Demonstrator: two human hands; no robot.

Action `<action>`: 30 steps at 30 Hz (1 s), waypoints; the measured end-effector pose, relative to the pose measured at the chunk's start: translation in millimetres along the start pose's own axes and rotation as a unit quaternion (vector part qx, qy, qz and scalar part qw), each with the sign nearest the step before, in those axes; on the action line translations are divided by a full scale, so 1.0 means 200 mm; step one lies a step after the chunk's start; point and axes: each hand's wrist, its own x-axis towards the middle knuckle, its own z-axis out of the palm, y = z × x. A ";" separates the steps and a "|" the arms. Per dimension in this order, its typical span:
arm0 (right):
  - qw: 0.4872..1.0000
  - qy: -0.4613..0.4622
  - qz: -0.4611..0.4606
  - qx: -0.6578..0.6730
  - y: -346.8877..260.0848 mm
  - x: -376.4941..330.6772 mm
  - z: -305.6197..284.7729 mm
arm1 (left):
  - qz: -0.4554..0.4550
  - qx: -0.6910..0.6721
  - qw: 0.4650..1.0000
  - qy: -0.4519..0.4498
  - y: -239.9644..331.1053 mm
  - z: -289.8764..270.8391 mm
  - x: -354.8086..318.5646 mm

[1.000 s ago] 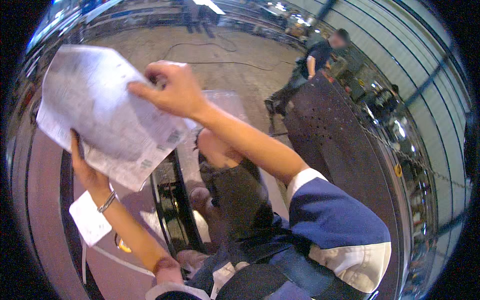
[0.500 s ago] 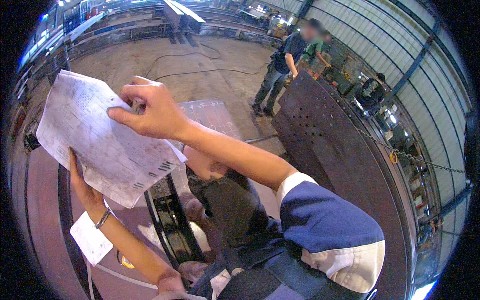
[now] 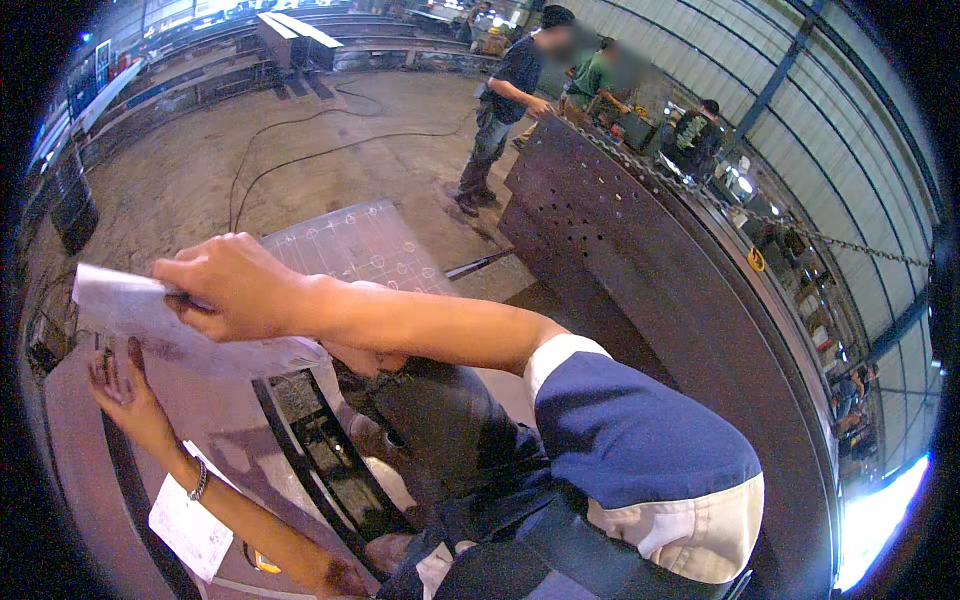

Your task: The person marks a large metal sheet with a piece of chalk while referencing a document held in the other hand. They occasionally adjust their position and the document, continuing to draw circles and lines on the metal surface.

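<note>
My right hand (image 3: 240,290) is closed on the upper edge of a worn drawing sheet (image 3: 125,310), pinching it between thumb and fingers. The sheet tilts away, so I see it at a shallow angle. Just below its lower edge is my left hand (image 3: 128,395), fingers spread and apart from one another; whether a fingertip touches the paper I cannot tell. A second white paper (image 3: 190,522) lies on the reddish-brown steel beneath my left forearm. Beside it sits a yellow tape measure (image 3: 262,560), partly hidden by that forearm.
A flat steel plate (image 3: 345,240) with chalk-like circles and lines lies beyond my right arm. To the right stands a large drilled steel beam (image 3: 600,250), with a chain (image 3: 850,243) above it. A person (image 3: 500,110) touches its far end; others work behind. Cables (image 3: 330,155) cross the floor.
My right hand has moved down and left, gripping the sheet's edge and tilting it. My left hand has let go of the paper and opened beneath it. The view has shifted rightward.
</note>
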 end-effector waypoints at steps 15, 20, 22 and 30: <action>0.990 -0.121 -0.060 -0.043 0.03 -0.03 -0.05 | 0.234 0.155 0.945 -0.167 0.64 0.08 -0.01; 0.990 -0.133 -0.053 -0.017 0.03 -0.03 -0.04 | 0.196 0.174 0.942 -0.208 0.65 0.10 -0.02; 0.989 -0.137 -0.049 -0.016 0.03 -0.03 -0.05 | 0.181 0.161 0.950 -0.197 0.65 0.10 -0.02; 0.993 -0.102 -0.056 0.013 -0.01 -0.02 -0.04 | 0.150 0.104 0.971 -0.152 0.64 0.11 -0.04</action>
